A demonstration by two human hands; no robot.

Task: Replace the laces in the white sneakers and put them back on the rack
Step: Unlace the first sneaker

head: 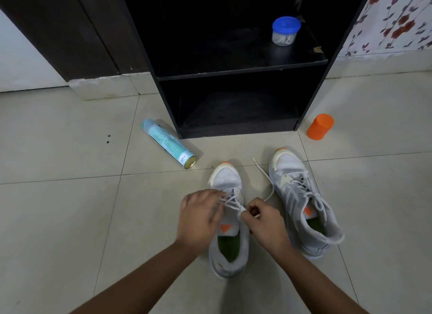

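Observation:
Two white-grey sneakers stand side by side on the tiled floor, toes toward the rack. The left sneaker [228,178] has a white lace [231,202] partly threaded across its eyelets. My left hand [201,216] rests on the shoe's left side with its fingers in the lace crossings. My right hand [261,220] pinches the lace at the shoe's right edge; the lace's free end trails up over the floor. The right sneaker [301,197] is fully laced and stands untouched. The black shoe rack [236,74] stands just beyond the shoes, its lower shelf bare.
A light blue spray can [167,145] lies on the floor left of the rack. An orange container [320,126] stands at the rack's right. A blue-lidded jar [285,31] sits on the upper shelf. A dark door frame rises at the back left.

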